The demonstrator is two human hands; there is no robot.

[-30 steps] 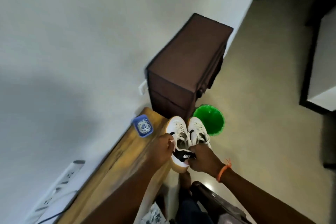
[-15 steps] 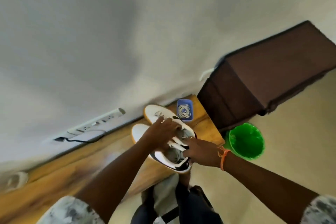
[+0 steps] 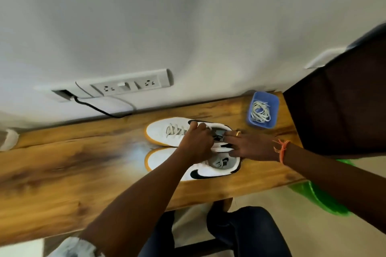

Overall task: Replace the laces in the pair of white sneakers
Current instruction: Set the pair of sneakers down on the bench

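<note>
Your left hand [image 3: 196, 142] curls on the far sneaker [image 3: 167, 131] (pinch unclear); your right hand [image 3: 248, 148] presses flat beside it at the heels.

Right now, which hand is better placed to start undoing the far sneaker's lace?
Left. The left hand already sits over the far sneaker by its lace. The right hand rests at the heels, probably best for steadying.

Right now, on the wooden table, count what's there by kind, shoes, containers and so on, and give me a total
White sneakers: 2, the far sneaker and the near sneaker, side by side
Blue tray holding loose laces: 1
Hands on the shoes: 2, left hand and right hand
Total: 5
</note>
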